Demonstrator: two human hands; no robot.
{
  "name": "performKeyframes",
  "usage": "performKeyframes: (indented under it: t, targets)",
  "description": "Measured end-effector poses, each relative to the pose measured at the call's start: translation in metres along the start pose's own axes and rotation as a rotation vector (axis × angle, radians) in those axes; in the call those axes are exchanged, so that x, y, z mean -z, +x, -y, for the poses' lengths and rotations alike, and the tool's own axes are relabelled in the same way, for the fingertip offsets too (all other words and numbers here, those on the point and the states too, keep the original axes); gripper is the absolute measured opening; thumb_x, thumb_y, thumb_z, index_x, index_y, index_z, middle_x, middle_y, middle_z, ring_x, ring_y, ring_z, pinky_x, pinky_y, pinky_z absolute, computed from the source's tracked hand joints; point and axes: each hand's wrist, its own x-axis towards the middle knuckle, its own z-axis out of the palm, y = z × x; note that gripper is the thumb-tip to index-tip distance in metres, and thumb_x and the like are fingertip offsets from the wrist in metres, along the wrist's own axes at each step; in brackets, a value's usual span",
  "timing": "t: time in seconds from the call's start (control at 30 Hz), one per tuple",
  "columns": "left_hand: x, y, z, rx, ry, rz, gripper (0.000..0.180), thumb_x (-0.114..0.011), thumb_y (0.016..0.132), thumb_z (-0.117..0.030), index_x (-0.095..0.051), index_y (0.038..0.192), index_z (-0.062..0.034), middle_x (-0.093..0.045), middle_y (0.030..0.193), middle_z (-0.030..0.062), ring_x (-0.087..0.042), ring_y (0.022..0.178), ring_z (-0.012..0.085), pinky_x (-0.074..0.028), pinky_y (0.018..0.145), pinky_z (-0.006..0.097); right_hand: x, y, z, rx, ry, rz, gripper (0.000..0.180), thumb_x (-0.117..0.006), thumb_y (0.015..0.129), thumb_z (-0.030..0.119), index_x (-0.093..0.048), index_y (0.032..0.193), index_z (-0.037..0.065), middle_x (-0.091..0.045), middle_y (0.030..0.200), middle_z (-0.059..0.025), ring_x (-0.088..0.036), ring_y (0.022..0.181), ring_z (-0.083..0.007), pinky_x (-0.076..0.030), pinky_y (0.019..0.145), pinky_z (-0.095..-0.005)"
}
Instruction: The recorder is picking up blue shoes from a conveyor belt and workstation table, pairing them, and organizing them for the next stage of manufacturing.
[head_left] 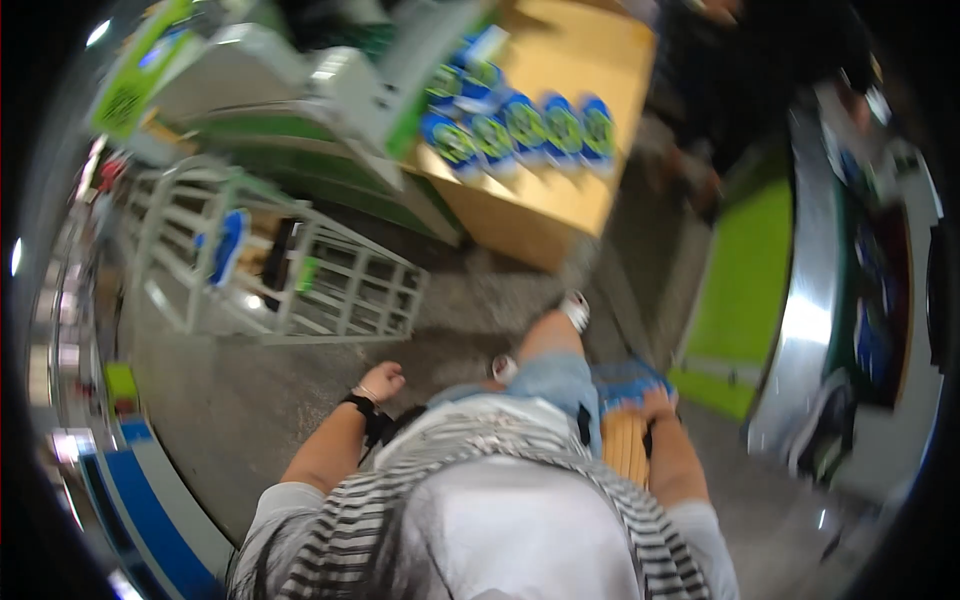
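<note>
My left hand [382, 382] hangs in front of my left hip, its fingers loosely curled. Nothing shows in it, and a dark band is around the wrist. By my right thigh, my right hand [657, 403] is closed at the edge of a blue plastic-looking thing [622, 375], whose exact kind blur hides. Long yellow-orange pieces [626, 445] lie against it, below and left of that hand. Ahead, blue and green packages [525, 125] stand in rows on a light wooden table [560, 60], out of reach of both hands.
A white wire cart [365, 290] stands ahead on the left, with a blue item [228, 248] inside. Grey-green machinery [300, 140] rises behind it. On the right run a bright green panel [740, 290] and a shiny metal edge [805, 310]. Another person in dark clothing [770, 60] is at the far right.
</note>
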Motion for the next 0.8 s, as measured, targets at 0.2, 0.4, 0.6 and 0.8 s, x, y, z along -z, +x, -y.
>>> performKeyframes:
  t: [0.2, 0.4, 0.6, 0.8]
  targets:
    - [0.004, 0.012, -0.016, 0.211, 0.056, 0.069, 0.048, -0.064, 0.085, -0.03, -0.062, 0.125, -0.0044, -0.065, 0.121, 0.0178, -0.062, 0.113, 0.0322, -0.048, 0.096, 0.042, 0.118, 0.103, 0.096, 0.403, -0.206, -0.217, 0.095, -0.049, 0.077, 0.078, -0.04, 0.147, 0.014, -0.022, 0.156, -0.0061, -0.012, 0.145, -0.0245, -0.008, 0.114, -0.0573]
    - [0.01, 0.037, -0.043, 0.321, -0.055, -0.163, 0.052, -0.064, 0.083, -0.032, -0.06, 0.127, -0.0061, -0.066, 0.121, 0.0164, -0.061, 0.115, 0.0311, -0.048, 0.097, 0.039, 0.219, 0.178, 0.101, 0.621, -0.29, -0.3, 0.083, -0.049, 0.08, 0.069, -0.044, 0.142, 0.013, -0.028, 0.145, -0.0066, -0.019, 0.133, -0.0243, -0.014, 0.105, -0.0533]
    - [0.035, 0.109, -0.127, 0.354, 0.084, -0.015, 0.054, -0.06, 0.082, -0.03, -0.059, 0.13, -0.003, -0.064, 0.123, 0.019, -0.059, 0.117, 0.034, -0.046, 0.099, 0.043, 0.278, 0.26, 0.018, 0.65, -0.189, -0.305, 0.072, -0.05, 0.084, 0.061, -0.047, 0.136, 0.013, -0.034, 0.134, -0.0071, -0.025, 0.121, -0.024, -0.02, 0.097, -0.0493]
    - [0.005, 0.144, -0.155, 0.384, -0.076, -0.118, 0.054, -0.065, 0.084, -0.036, -0.06, 0.128, -0.0061, -0.065, 0.123, 0.0174, -0.059, 0.118, 0.0315, -0.046, 0.1, 0.041, 0.333, 0.303, -0.031, 0.705, -0.097, -0.243, 0.06, -0.05, 0.087, 0.053, -0.051, 0.131, 0.012, -0.04, 0.123, -0.0076, -0.032, 0.11, -0.0238, -0.027, 0.088, -0.0454]
